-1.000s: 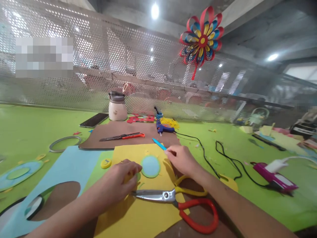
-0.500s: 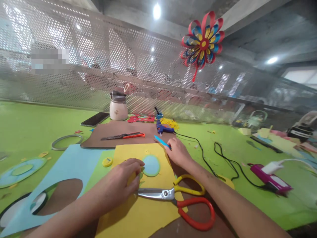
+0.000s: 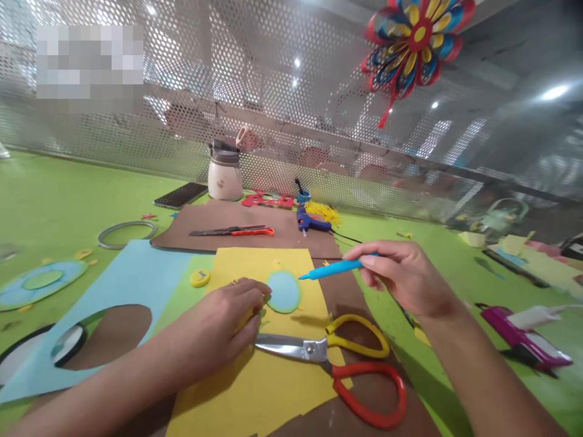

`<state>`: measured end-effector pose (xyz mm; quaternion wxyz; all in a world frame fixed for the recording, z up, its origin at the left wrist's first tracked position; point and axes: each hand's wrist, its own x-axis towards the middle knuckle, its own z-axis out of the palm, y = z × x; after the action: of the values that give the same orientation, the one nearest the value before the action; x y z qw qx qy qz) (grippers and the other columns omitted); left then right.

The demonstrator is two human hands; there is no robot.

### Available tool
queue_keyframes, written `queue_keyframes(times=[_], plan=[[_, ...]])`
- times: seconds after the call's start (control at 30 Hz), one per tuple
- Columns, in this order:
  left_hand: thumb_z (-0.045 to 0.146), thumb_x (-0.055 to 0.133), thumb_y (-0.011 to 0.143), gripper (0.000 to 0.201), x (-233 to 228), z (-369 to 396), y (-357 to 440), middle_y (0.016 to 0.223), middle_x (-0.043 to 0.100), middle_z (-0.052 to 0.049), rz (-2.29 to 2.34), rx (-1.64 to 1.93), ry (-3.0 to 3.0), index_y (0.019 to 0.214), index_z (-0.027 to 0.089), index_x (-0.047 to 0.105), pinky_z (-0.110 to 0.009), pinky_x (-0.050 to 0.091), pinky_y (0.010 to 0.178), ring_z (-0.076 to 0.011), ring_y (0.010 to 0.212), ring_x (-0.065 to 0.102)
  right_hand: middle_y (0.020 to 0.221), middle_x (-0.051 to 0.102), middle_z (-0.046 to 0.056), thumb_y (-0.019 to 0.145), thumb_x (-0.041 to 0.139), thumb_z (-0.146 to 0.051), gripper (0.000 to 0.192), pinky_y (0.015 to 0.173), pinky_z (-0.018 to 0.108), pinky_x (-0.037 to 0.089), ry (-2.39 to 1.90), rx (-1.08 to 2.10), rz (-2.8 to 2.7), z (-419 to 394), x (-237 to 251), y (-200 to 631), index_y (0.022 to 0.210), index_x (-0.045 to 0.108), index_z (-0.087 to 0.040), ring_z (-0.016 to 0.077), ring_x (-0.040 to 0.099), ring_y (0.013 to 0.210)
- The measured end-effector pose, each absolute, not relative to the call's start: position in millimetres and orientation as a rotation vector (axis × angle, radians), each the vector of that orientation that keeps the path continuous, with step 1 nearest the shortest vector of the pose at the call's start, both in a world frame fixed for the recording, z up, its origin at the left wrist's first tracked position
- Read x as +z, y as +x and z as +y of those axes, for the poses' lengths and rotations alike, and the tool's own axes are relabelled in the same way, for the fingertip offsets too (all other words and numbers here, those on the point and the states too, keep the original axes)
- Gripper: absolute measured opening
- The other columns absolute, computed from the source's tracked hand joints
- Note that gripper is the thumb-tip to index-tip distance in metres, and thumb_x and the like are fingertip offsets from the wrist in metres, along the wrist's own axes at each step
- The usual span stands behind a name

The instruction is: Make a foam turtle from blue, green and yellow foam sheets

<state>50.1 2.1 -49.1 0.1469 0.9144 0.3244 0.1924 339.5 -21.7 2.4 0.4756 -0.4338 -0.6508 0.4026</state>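
Note:
My right hand (image 3: 401,273) is closed around a blue felt-tip marker (image 3: 334,268), held in the air with its tip pointing left, just right of a pale blue oval (image 3: 283,292). The oval has a green rim and small yellow bits around it, and lies on a yellow sheet (image 3: 255,388). On that sheet rests my left hand (image 3: 232,315), thumb apart from the fingers, fingertips at the oval's left edge. Part of what lies beneath those fingers is hidden. Large scissors (image 3: 314,349) with one yellow and one red handle lie open below the oval.
A blue sheet with a cut hole (image 3: 113,285) and a yellow round cap (image 3: 199,278) lie left. Farther back are a utility knife (image 3: 232,231), a glue gun (image 3: 312,221), a phone (image 3: 180,195) and a jar-like bottle (image 3: 225,176). A purple power strip (image 3: 523,337) lies right.
My right hand has lifted the blue marker from beyond the yellow sheet and turned it, tip now toward the oval. My left hand stays beside the oval. The view has tilted down.

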Motion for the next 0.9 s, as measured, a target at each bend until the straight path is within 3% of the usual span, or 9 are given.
queue_keyframes(times=[0.27, 0.47, 0.9], plan=[[0.02, 0.038, 0.09, 0.02, -47.9, 6.6, 48.3, 0.109, 0.064, -0.007, 0.92, 0.519, 2.625, 0.086, 0.02, 0.057, -0.032, 0.049, 0.083, -0.0204, 0.1, 0.059, 0.062, 0.064, 0.0, 0.077, 0.07, -0.025, 0.016, 0.047, 0.025, 0.048, -1.073, 1.15, -1.481, -11.6, -9.4, 326.3, 0.093, 0.071, -0.02, 0.0114, 0.057, 0.052], [0.021, 0.038, 0.09, 0.018, -48.9, 6.0, 47.7, 0.113, 0.062, -0.007, 0.947, 0.537, 2.597, 0.086, 0.02, 0.055, -0.031, 0.048, 0.083, -0.0191, 0.101, 0.06, 0.061, 0.064, 0.0, 0.078, 0.07, -0.036, 0.021, 0.046, 0.023, 0.048, -1.181, 1.04, -1.516, -9.7, -20.7, 310.8, 0.089, 0.07, -0.018, 0.01, 0.056, 0.051], [0.022, 0.033, 0.092, 0.023, -45.9, 6.7, 47.7, 0.104, 0.063, -0.008, 0.937, 0.488, 2.56, 0.086, 0.02, 0.055, -0.029, 0.048, 0.077, -0.0182, 0.09, 0.061, 0.065, 0.065, 0.001, 0.083, 0.064, -0.034, 0.016, 0.051, 0.023, 0.05, -1.229, 0.847, -1.637, -11.7, -37.9, 295.6, 0.085, 0.067, -0.019, 0.0113, 0.059, 0.056]])
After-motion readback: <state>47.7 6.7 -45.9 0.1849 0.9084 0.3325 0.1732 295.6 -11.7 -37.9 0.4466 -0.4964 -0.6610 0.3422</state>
